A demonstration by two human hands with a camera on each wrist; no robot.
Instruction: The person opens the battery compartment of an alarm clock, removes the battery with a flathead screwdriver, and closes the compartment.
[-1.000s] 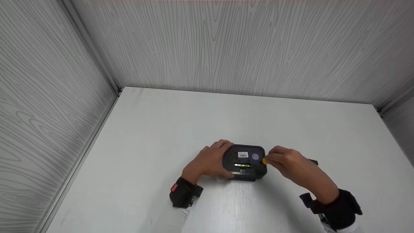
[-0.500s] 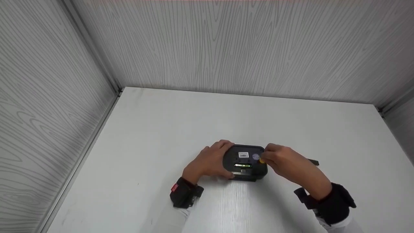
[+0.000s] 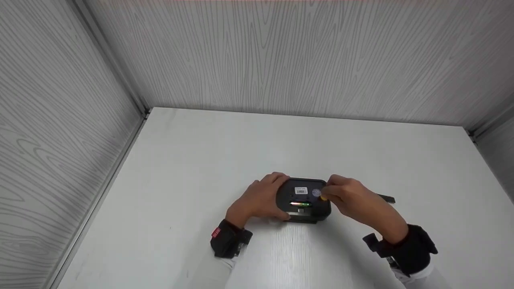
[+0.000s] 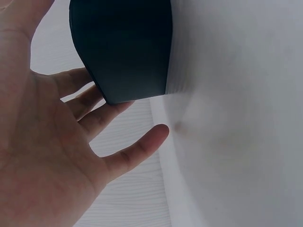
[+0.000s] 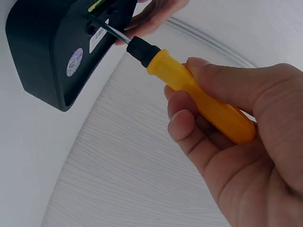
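Note:
A black box-shaped device [image 3: 284, 196] with rounded corners rests on the white table, its labelled back towards me. My left hand [image 3: 259, 199] holds its left end, fingers along the far edge and thumb at the near edge. In the left wrist view the little finger stands apart from the device. A shiny, green-tinted battery [image 3: 300, 204] lies in the recess in the back. My right hand [image 3: 353, 202] grips a yellow-handled screwdriver [image 5: 215, 111]. Its metal shaft points at the device's back, with the tip beside the white label [image 5: 99, 39]; the exact contact is unclear.
A dark flat strip [image 3: 386, 198] lies on the table behind the right forearm, partly hidden by it. Wood-grain panels [image 3: 257, 60] enclose the table [image 3: 200, 160] at the back and sides.
My right hand has moved left with the screwdriver, from the device's right edge to over its back. My left hand and the device have stayed in place.

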